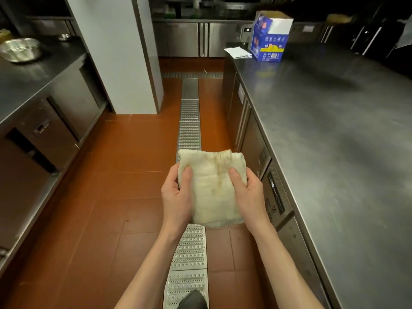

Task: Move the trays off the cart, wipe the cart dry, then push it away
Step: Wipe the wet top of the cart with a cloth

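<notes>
Steel benches (323,121) flank the aisle; left hand (177,198) and right hand (250,195) grip a folded cloth (211,188), soft, light, best held by its edges.

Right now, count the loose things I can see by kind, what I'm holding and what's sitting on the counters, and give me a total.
Folded cloth, held by the left hand and right hand: 1
Metal bowls on the left counter: 2, one large, one small
Cardboard box on the right counter: 1
Paper sheet: 1
Total: 5
</notes>
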Demonstrator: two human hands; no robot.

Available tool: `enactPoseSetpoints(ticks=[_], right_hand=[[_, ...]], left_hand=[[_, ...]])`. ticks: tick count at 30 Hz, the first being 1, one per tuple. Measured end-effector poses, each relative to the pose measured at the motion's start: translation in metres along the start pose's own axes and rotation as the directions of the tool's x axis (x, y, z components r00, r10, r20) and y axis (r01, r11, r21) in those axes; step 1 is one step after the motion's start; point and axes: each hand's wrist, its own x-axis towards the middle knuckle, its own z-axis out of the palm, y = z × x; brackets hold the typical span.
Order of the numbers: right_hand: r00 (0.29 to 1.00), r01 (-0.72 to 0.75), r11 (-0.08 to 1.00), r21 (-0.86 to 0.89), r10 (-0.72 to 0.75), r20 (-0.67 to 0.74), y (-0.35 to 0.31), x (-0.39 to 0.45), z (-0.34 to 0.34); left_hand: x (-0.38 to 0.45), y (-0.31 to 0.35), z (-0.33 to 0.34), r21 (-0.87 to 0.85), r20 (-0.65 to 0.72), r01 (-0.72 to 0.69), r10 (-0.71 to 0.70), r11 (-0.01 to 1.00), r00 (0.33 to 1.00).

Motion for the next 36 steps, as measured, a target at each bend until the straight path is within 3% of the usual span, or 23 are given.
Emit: enactPoseSetpoints(ticks=[20,36], right_hand=[[0.997,0.014,1.0,0.003,-0.013,-0.074,-0.01,0.315,0.055],[0.985,-0.04,0.998,0.047,0.048,-0.166,0.01,0.567,0.042]], left_hand=[[0.308,-0.045,0.12,-0.059,0.076,0.014,-0.009,0.998,0.997],[0.525,-0.107,0.263,0.006,0.177,0.073,-0.073,0.997,0.981]])
